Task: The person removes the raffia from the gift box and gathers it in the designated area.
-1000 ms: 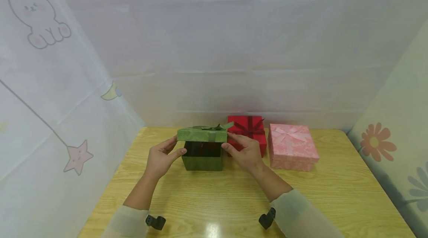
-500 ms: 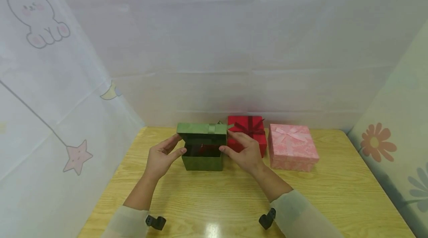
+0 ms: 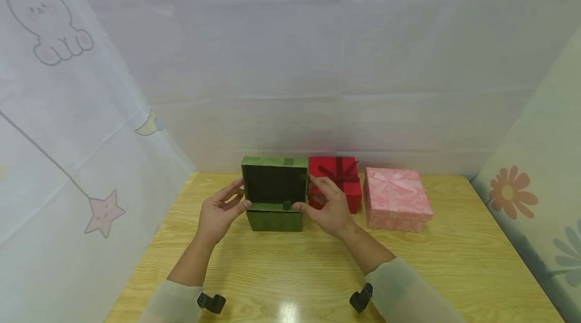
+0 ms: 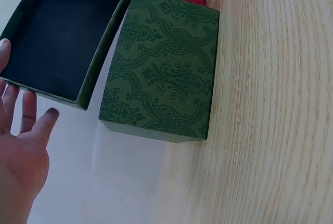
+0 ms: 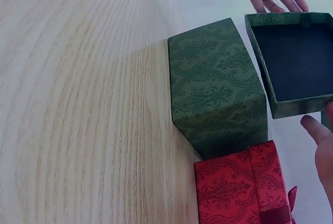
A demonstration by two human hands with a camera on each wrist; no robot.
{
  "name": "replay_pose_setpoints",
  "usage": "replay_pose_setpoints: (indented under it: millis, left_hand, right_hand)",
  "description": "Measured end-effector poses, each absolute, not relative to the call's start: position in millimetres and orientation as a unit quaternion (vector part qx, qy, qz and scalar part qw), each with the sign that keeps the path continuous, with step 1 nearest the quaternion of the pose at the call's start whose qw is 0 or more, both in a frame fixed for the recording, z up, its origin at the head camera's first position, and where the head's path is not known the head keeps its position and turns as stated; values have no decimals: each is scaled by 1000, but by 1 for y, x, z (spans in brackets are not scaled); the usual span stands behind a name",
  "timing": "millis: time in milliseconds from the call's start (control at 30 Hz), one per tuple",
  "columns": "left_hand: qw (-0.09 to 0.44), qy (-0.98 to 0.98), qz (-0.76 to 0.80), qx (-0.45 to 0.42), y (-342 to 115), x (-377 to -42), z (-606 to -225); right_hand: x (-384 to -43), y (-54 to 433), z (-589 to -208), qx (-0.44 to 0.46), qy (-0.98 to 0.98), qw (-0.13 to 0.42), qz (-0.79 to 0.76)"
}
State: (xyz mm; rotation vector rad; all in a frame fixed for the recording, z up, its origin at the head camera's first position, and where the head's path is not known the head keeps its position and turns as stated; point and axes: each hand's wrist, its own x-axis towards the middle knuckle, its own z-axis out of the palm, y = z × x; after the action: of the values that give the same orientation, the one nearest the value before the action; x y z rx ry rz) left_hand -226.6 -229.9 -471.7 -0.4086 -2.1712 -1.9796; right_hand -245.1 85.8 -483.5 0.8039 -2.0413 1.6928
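Both hands hold the green gift-box lid [image 3: 276, 184] between them in the head view, the left hand [image 3: 218, 217] at its 8 o'clock and the right hand [image 3: 333, 209] at its 4 o'clock. Each hand is spread fairly wide, thumb at the lid's near edge and fingers along its side. The lid is tilted steeply, its dark hollow inside facing the person. The left wrist view shows the left thumb over the rim with fingers beneath.

The patterned green box base [image 3: 274, 221] stands upright on the wood-grain table [image 3: 290, 272], just below the lid at 6 o'clock. Whether the two touch is hard to tell, and the lid hides the base's interior.

From the base, the red gift box [image 3: 351, 192] with a dark red ribbon bow [image 3: 338, 175] stands near at 2 o'clock. The pink gift box [image 3: 399, 207], closed and topped with a pale pink bow [image 3: 394, 181], stands farther off, close to 3 o'clock.

A small black device [image 3: 212, 303] sits at the left wrist's pale sleeve [image 3: 172, 300]. On the wall cloth, a printed rabbit [image 3: 43, 15] lies toward 10 o'clock and an orange flower [image 3: 513, 192] toward 3 o'clock.
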Motion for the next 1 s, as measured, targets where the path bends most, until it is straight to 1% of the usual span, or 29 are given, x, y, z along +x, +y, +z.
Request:
replay_pose_setpoints:
  millis: [167,600,767,1000]
  left_hand:
    - [89,-712,-681,-144,-231,-228,-473]
    - [79,-721,-672,-148,-234,-229,-470]
    - [66,-714,-675,-171,-238,-230,-472]
    - [39,-696,-684,-215,-246,-229,-477]
  right_hand:
    - [-245,85,-483,287,-721,176,605]
    - [-243,84,-481,301,-716,184,602]
    - [-242,83,-480,299,-716,186,603]
    - [-242,82,-481,297,-713,175,610]
